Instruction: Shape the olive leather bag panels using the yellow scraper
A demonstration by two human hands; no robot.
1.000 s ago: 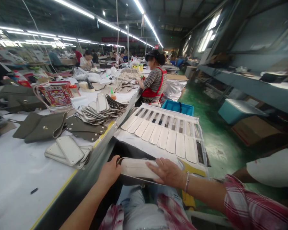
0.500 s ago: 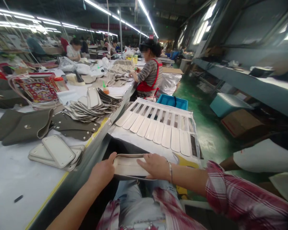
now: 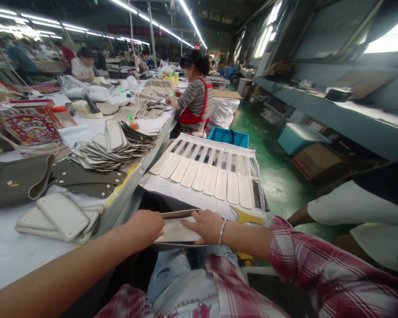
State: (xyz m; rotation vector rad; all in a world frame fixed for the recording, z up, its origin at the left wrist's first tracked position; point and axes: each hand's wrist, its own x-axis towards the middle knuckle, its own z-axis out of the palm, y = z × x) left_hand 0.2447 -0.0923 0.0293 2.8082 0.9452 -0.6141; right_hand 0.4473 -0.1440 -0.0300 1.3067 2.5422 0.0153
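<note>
Above my lap is a long, narrow bag piece [image 3: 177, 231] with a cream inside and a dark outer edge. Its left end is gripped by my left hand [image 3: 147, 227], whose fingers curl over the rim and partly into it. My right hand [image 3: 207, 226], with a bracelet at the wrist, holds the right end; its fingers reach over onto the cream inner surface. The fingertips of both hands are partly hidden. Just beyond lies a row of cream rounded strips [image 3: 202, 176] on a white-covered surface.
On the left table [image 3: 6, 265], flat cream panels [image 3: 63, 216] lie near a larger pile of panels [image 3: 112, 143] and dark grey bag pieces [image 3: 16, 181]. A co-worker in a red apron [image 3: 199, 106] sits ahead, near a blue crate [image 3: 228, 138]. Someone's pale-clothed leg [image 3: 358, 203] is at right.
My left hand has shifted from the outer left end to over the rim, fingers now reaching inside. My right hand stays on the right part. The view has turned slightly right.
</note>
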